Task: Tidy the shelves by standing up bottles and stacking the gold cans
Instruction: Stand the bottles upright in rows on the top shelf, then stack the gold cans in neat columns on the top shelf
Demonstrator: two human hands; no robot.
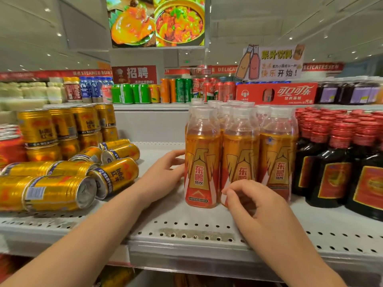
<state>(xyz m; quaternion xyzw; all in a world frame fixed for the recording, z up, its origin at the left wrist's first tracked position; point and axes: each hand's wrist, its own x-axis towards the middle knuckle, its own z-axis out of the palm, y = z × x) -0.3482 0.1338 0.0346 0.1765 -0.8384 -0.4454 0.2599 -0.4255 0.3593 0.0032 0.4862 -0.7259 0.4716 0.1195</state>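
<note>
Well to the left of the orange bottles (pixel 240 154), which stand upright in a tight cluster on the white shelf (pixel 186 230), the fallen gold cans (pixel 62 189) lie on their sides. The stacked gold cans (pixel 62 129) stand two high behind them. Just left of the orange bottles, the left hand (pixel 163 172) is spread fairly flat, fingertips touching the side of the front-left bottle. In front of the orange bottles, the right hand (pixel 255 201) has its fingers curled at the middle bottle's lower label; whether it grips cannot be told. Touching the orange bottles on the right stand dark bottles (pixel 342 162) with red caps.
</note>
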